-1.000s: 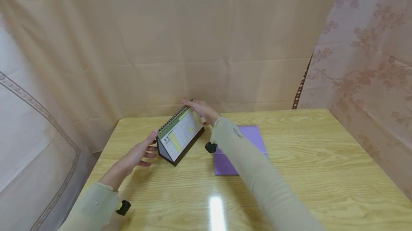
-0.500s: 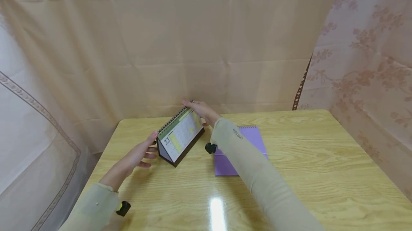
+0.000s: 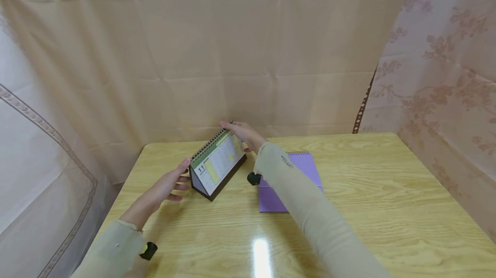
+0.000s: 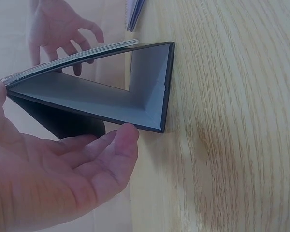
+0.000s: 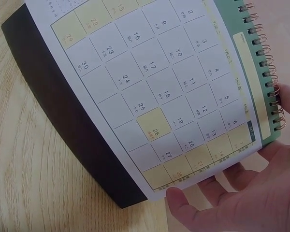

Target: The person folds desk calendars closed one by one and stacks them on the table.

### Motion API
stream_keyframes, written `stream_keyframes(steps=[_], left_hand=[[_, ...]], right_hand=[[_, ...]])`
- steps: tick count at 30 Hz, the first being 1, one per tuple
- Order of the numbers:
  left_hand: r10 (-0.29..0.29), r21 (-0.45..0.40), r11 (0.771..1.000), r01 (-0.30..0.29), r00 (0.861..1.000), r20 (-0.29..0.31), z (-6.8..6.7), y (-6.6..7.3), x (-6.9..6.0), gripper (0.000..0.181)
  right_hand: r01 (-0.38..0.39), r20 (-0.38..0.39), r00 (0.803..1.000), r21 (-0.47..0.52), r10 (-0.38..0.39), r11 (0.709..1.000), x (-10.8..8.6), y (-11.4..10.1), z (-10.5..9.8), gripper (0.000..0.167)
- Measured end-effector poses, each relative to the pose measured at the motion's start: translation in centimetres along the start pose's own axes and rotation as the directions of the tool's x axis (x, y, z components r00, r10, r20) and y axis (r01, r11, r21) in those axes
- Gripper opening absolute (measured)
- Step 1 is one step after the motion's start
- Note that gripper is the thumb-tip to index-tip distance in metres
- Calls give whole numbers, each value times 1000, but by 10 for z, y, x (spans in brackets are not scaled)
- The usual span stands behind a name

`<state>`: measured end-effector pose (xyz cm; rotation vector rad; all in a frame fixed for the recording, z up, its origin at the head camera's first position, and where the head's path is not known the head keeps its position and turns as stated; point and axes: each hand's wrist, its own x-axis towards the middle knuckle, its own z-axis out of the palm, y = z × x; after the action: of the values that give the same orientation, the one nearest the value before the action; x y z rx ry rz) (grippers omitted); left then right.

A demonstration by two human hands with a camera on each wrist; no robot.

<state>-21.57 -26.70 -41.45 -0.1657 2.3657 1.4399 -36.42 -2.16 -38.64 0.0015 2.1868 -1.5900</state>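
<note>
Beige cloth (image 3: 248, 54) hangs behind wood-grain table (image 3: 368, 209). Desk calendar (image 3: 217, 164) stands tent-wise toward table's back left, set at an angle, page marked 11 showing. Purple spiral pad (image 3: 308, 168) lies on its right, partly hidden by right sleeve (image 3: 317, 213). Left hand (image 3: 166, 185) at calendar's near end: thumb touching coil tip, other fingers loosely spread. Right hand (image 3: 246, 133) at far end, one digit against coil, fingers relaxed.
</note>
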Motion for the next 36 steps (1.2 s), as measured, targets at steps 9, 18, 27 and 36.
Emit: stream_keyframes(steps=[9, 18, 27, 36], left_hand=[[14, 2, 1000, -14, 1000, -26, -1, 1, -1, 98], [54, -32, 998, -57, 995, -84, -1, 4, 0, 95], [98, -59, 992, -111, 977, -189, -2, 7, 1, 80], [130, -75, 985, -156, 952, -277, 0, 13, -2, 76]], right_hand=[[16, 6, 1000, 25, -16, 1000, 1, 1, 1, 87], [38, 1, 999, 31, -38, 999, 0, 0, 2, 79], [49, -10, 999, 42, -49, 998, 3, -1, 3, 62], [41, -25, 999, 39, -40, 998, 3, -4, 4, 61]])
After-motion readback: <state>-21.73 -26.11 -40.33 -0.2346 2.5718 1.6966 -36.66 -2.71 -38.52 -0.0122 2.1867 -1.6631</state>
